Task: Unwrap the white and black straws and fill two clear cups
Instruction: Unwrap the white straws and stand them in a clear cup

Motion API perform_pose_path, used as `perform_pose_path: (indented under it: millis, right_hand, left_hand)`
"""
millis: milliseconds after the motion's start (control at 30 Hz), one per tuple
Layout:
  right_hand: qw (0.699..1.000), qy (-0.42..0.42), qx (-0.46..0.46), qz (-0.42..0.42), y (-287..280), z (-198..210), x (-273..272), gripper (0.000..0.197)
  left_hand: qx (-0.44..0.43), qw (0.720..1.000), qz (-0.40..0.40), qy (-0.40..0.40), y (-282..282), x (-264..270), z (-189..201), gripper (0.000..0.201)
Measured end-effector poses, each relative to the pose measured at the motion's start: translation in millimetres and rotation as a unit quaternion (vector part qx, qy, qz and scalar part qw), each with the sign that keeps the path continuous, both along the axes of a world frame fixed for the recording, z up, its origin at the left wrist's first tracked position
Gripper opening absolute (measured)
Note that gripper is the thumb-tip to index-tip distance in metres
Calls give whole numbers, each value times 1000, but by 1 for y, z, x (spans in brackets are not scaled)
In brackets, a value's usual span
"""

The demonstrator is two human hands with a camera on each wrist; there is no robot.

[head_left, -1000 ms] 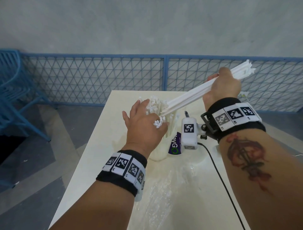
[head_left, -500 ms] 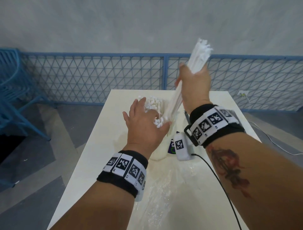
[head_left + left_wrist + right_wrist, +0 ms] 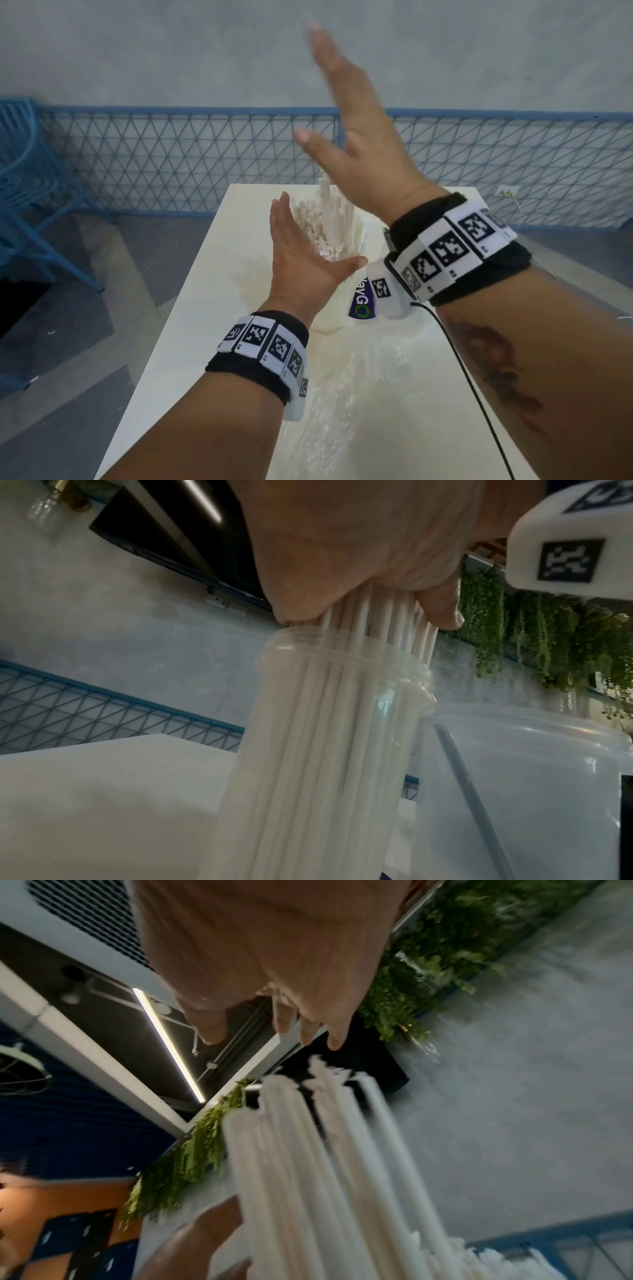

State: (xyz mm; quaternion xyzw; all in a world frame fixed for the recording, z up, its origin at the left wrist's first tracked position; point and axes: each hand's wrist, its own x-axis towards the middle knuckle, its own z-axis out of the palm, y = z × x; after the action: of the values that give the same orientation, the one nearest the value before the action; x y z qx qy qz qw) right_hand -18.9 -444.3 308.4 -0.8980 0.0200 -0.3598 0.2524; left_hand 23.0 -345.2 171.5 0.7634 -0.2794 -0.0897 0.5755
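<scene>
A grey concrete wall [image 3: 154, 51] rises behind a blue mesh fence [image 3: 171, 161]; a blue chair [image 3: 24, 192] stands on grey floor [image 3: 85, 325] beside the white table [image 3: 191, 308], greenery [image 3: 548, 647] hanging overhead

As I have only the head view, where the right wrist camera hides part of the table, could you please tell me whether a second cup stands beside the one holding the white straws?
Observer: Yes. The left wrist view shows a second clear cup right beside the filled clear cup.
Operator: Is anything in it?
Observer: One dark straw leans inside it; I see no others.
Operator: Does the right hand touch the white straws?
Observer: No. In the right wrist view the right hand is open, its fingertips clear above the white straws.
</scene>
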Motion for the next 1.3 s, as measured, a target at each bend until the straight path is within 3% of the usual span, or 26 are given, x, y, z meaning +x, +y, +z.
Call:
perform_pose_path:
  millis: [67,100,167,233,367,433,500,567,633,667,733,833,933,1033,1200,1300]
  right_hand:
    - [978,135,-157,-3,1,-2,10,58]
    - [956,219,-193,-10,-1,-12,13,53]
    - [933,302,-192,-28,-8,-37,14,53]
    - [941,303,-151,-32,-10,-57,14,57]
    - [923,374,-96,-4,-8,-70,24,64]
    - [903,413,-122,9,-6,-68,27,66]
    - [909,371,-190,8,-5,-59,22,66]
    - [946,213,-236,-72,-11,-46,17,65]
    - [965,92,-144,-197,-25,-34,15,62]
    - [971,84,-63,-215,-36,-31,15,60]
    - [974,156,65,-149,-53,-28,18,58]
    - [946,308,75,-73,-52,-39,18,53]
    - [898,429,94,-29,-38,-70,20,65]
    - [891,434,129,10,-32,-84,26,69]
    - [952,300,31,-51,-19,-68,25,61]
    - [923,369,-55,-99,-3,-87,25,65]
  left_hand:
    - [-24,1000,4,9,-3,2,-1,140]
    - [-34,999,5,-3,-5,4,-2,138]
    - [-29,999,8,-38,-5,5,-3,132]
    - [-17,998,5,-52,-4,6,-4,137]
    - [-77,997,-21,-16,-3,11,-5,137]
    - [-96,995,-29,-4,-4,12,-4,136]
    - [-101,994,-38,8,-4,11,-3,139]
    - [-88,996,-25,16,-2,10,-4,145]
    - [-61,998,-1,19,2,9,-7,148]
    - [-56,998,4,19,3,9,-10,148]
    - [-57,998,3,26,3,8,-12,148]
    - [-57,998,-4,37,2,7,-14,148]
    - [-62,997,-8,37,-2,8,-13,148]
    - [-75,997,-1,32,-5,11,-16,144]
    - [-70,997,5,24,-7,13,-17,142]
    - [-67,998,-9,19,-7,12,-18,139]
